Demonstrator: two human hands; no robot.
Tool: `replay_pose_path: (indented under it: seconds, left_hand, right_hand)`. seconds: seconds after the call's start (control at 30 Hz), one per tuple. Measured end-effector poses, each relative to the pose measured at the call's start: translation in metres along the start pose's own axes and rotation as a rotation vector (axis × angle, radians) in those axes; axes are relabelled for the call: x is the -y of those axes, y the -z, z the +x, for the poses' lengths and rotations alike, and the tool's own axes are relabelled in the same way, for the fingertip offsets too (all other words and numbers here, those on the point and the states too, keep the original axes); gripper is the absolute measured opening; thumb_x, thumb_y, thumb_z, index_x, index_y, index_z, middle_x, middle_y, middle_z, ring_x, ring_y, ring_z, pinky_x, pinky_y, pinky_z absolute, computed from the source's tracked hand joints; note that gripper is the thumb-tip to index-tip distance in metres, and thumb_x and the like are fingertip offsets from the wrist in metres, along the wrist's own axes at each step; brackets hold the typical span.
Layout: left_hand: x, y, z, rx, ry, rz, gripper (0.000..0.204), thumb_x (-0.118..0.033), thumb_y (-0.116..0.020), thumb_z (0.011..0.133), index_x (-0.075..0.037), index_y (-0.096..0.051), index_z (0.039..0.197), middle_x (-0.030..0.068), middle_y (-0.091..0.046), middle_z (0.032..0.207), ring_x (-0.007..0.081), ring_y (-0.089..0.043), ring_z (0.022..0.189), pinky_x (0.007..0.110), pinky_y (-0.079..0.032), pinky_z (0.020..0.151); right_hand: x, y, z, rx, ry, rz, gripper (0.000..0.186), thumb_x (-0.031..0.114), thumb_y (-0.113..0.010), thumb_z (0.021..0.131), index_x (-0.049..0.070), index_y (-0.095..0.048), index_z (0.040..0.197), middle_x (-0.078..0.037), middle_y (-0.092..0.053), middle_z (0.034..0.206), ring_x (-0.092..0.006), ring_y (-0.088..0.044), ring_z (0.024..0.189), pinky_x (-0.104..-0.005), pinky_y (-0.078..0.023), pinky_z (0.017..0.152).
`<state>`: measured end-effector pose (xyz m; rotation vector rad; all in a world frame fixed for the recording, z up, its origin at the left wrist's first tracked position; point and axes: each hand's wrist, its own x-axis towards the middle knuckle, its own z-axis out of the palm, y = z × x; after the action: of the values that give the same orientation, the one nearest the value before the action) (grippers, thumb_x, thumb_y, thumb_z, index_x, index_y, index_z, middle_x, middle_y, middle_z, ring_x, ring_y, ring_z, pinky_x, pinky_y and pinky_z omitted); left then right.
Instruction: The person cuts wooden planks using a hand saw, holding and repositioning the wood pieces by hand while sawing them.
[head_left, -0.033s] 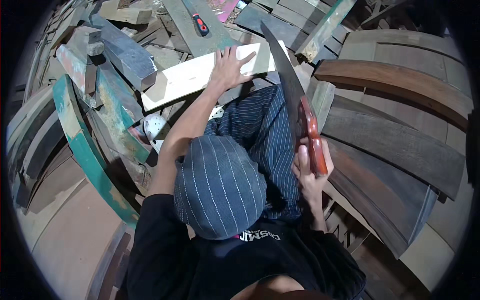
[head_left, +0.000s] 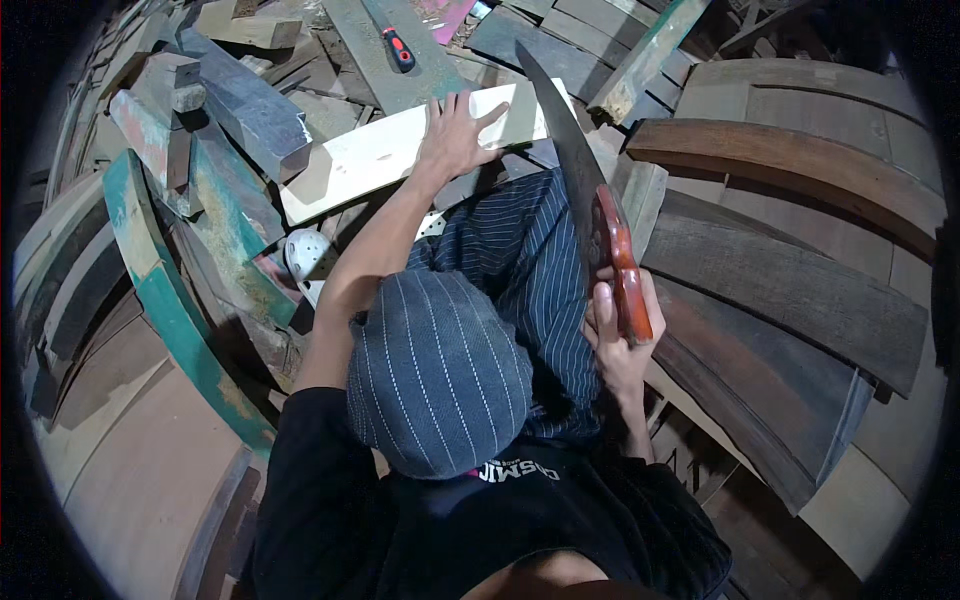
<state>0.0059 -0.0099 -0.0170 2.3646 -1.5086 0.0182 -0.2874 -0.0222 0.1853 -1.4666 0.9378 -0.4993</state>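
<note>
My left hand lies on a pale wooden board, fingers spread and palm down. My right hand is closed around the red-brown wooden handle of a handsaw. Its long dark blade points away from me, and it crosses the board near the right end. Whether the teeth touch the wood I cannot tell. My bent leg in dark striped trousers is just left of the saw handle, below the board.
A tool with a red-and-black handle rests on a greenish plank beyond the board. Left are a curved green piece and a grey beam. A curved brown piece and dark planks lie right. A white perforated shoe shows below the board.
The saw has shifted very slightly away from me and to the left with my right hand. My left hand stays on the board.
</note>
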Motion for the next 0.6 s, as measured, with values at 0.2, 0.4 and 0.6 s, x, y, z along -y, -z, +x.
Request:
replay_pose_path:
  seconds: [0.2, 0.4, 0.6]
  left_hand:
    - [0.004, -0.002, 0.003, -0.007, 0.097, 0.034, 0.068, -0.051, -0.072, 0.074, -0.035, -0.054, 0.139, 0.0195, -0.048, 0.124, 0.0350, -0.044, 0.116, 0.059, -0.030, 0.101]
    - [0.001, 0.003, 0.007, -0.020, 0.108, -0.008, 0.068, -0.052, -0.072, 0.076, -0.033, -0.055, 0.139, 0.0203, -0.047, 0.123, 0.0366, -0.044, 0.116, 0.058, -0.030, 0.102]
    - [0.020, -0.009, 0.002, -0.059, 0.039, -0.162, 0.065, -0.052, -0.066, 0.082, -0.024, -0.054, 0.139, 0.0286, -0.038, 0.142, 0.0441, -0.034, 0.134, 0.056, -0.021, 0.114]
  right_hand:
    - [0.010, 0.003, 0.033, 0.112, -0.003, 0.045, 0.017, 0.017, -0.063, 0.096, 0.004, -0.056, 0.104, 0.004, -0.049, 0.068, -0.0010, -0.043, 0.053, -0.0177, -0.035, 0.046]
    - [0.029, 0.009, 0.041, 0.113, -0.016, 0.029, 0.017, 0.015, -0.064, 0.095, 0.005, -0.056, 0.106, 0.005, -0.047, 0.069, 0.0001, -0.042, 0.053, -0.0168, -0.032, 0.045]
    - [0.077, -0.001, 0.081, 0.148, 0.009, 0.097, 0.018, 0.020, -0.064, 0.097, 0.004, -0.059, 0.103, 0.006, -0.041, 0.059, -0.0012, -0.031, 0.044, -0.0194, -0.022, 0.039]
